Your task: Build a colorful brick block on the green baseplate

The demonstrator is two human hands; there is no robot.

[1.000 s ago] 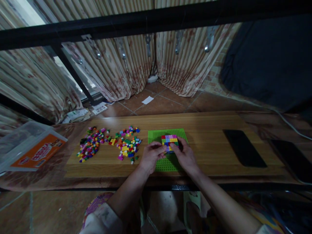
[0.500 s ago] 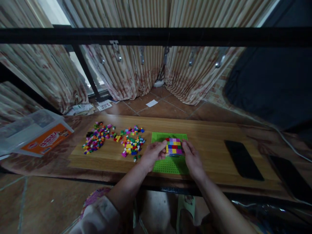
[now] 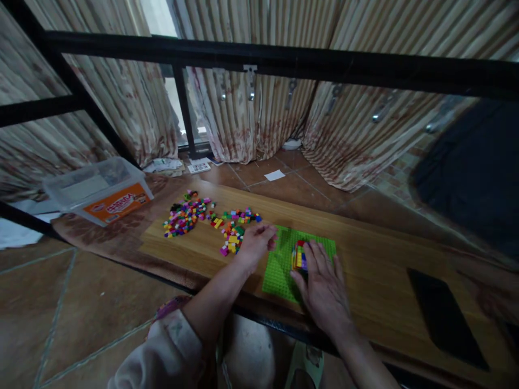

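Observation:
A block built of small toy bricks (image 3: 300,257) in red, yellow, blue and purple sits on the green studded baseplate (image 3: 279,278). My right hand (image 3: 322,281) lies palm down over the block, fingers stretched across its top and thumb toward its near left side, hiding most of it. Over the baseplate's left edge hovers my left hand (image 3: 257,243), apart from the block. Its fingers are loosely curled and nothing shows in them. Close by on its left is a scatter of loose bricks (image 3: 232,237), partly covered by that hand.
A larger heap of mixed bricks (image 3: 186,215) lies farther left on the wooden board (image 3: 365,259). Beyond it stands a clear plastic box (image 3: 97,186) with an orange label. A black phone-like slab (image 3: 446,316) rests at the right. A dark rail (image 3: 284,59) crosses behind.
My left hand has let go of the block and moved left. My right hand has gone from gripping its side to lying over it. The camera has turned, shifting the scene rightward.

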